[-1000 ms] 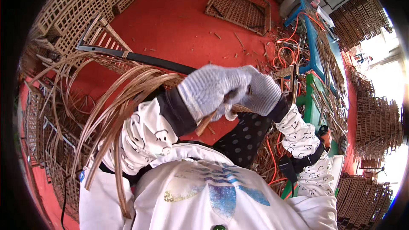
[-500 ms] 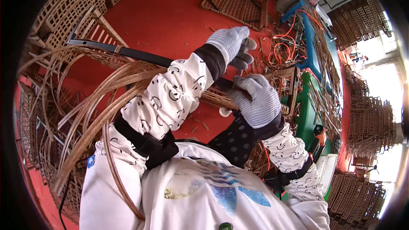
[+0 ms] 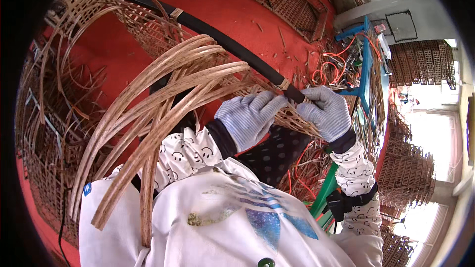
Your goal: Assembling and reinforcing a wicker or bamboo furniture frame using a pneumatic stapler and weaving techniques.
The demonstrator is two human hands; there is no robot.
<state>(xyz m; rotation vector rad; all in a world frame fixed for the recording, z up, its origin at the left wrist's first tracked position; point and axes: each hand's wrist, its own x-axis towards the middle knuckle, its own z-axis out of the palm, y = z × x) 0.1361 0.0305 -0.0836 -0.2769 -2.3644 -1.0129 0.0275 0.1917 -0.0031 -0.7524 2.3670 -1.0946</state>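
A long black bar (image 3: 232,44) with pale strip bindings runs slantwise from the upper left to my hands. My right hand (image 3: 326,111), in a striped grey-white glove, is closed around its near right end, beside a wrapped strip. My left hand (image 3: 250,118), gloved alike, sits just left of it below the bar. Its fingers are bent and pressed together at the bar's underside; what they pinch is hidden. A woven strip panel (image 3: 297,119) hangs along the bar, partly behind my hands. Loose brown flat strips (image 3: 163,99) arch from it over my left forearm.
On the red floor (image 3: 217,0) lie scraps and a woven frame (image 3: 292,7). A blue table (image 3: 366,64) with orange cord and strips stands to the right, near a green surface (image 3: 326,190). Stacked woven panels (image 3: 420,62) line the right side; strips (image 3: 59,133) pile up at left.
My left hand has come down from above the bar to its near side. My right hand has shifted right to the bar's end. The loose strips now lie over my left forearm.
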